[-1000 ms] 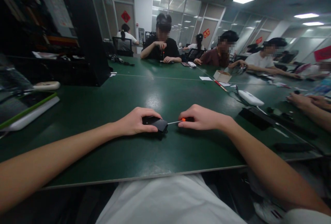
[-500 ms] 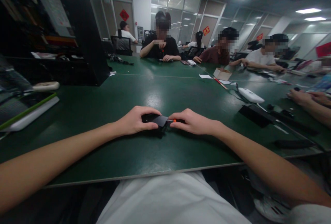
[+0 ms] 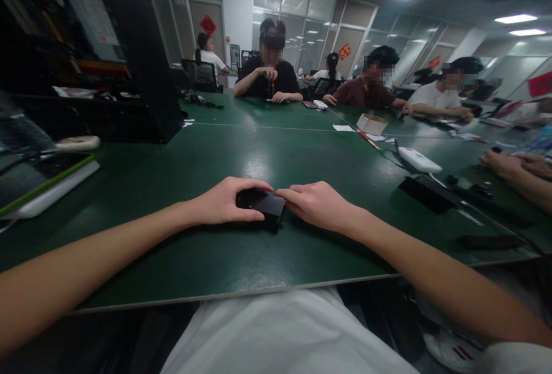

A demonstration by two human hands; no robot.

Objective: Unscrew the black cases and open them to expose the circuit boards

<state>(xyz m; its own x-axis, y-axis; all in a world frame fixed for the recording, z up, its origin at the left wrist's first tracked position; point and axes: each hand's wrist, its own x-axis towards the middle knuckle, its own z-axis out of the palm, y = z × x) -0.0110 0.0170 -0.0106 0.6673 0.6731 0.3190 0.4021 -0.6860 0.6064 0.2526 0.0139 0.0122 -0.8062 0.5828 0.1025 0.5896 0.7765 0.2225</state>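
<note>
My left hand (image 3: 222,200) is wrapped round a small black box-like device (image 3: 269,203), thumb on the near side and fingers on the far side. The device lies low over the green table, its flat dark top facing up. My right hand (image 3: 317,204) is at the right end of the device, fingers closed and fingertips at its far right corner. The screwdriver seen in this hand half a second ago is now hidden behind the fingers. Whether its tip touches the device I cannot tell.
A black shelf unit (image 3: 142,57) and a green-edged tray (image 3: 52,181) stand at left. On the right lie a white device (image 3: 418,159), a black box (image 3: 426,193) and a small carton (image 3: 371,124). Several people sit round the green table (image 3: 215,259); a co-worker's hands (image 3: 504,164) are at far right.
My right hand has turned over, its fingertips now at the device's far right corner, and the orange part of the screwdriver is out of sight. The device's top has tilted and looks darker.
</note>
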